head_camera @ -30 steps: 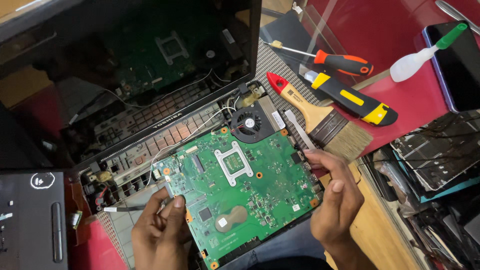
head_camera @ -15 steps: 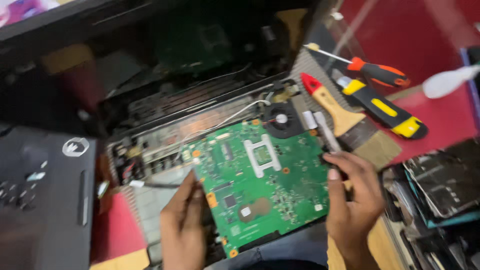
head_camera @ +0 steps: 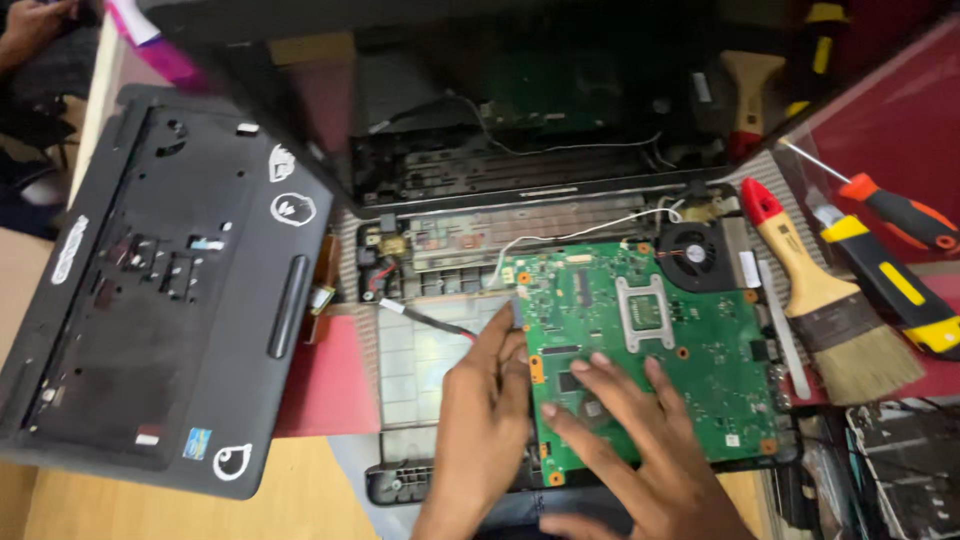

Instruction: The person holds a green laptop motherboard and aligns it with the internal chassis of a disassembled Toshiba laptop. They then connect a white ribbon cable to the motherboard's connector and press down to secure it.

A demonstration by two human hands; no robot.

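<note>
A green motherboard (head_camera: 680, 350) lies flat in the open black laptop base (head_camera: 440, 360), with its round cooling fan (head_camera: 690, 255) at the far right corner. My left hand (head_camera: 485, 420) grips the board's left edge, thumb pointing up along it. My right hand (head_camera: 630, 440) rests flat on the near left part of the board with its fingers spread. White and black wires run from the base's hinge area towards the board. The laptop's dark screen lid (head_camera: 500, 90) stands open behind.
A removed black palm-rest cover (head_camera: 150, 290) lies to the left. A wooden paintbrush (head_camera: 830, 320), a red-handled screwdriver (head_camera: 900, 215) and a yellow-and-black tool (head_camera: 900, 290) lie to the right. Loose circuit parts (head_camera: 900, 470) sit at bottom right. Another person's hand (head_camera: 35, 20) shows at top left.
My right hand has left the board's right edge and now lies flat on top of it. The board has settled level into the base. My view has swung left.
</note>
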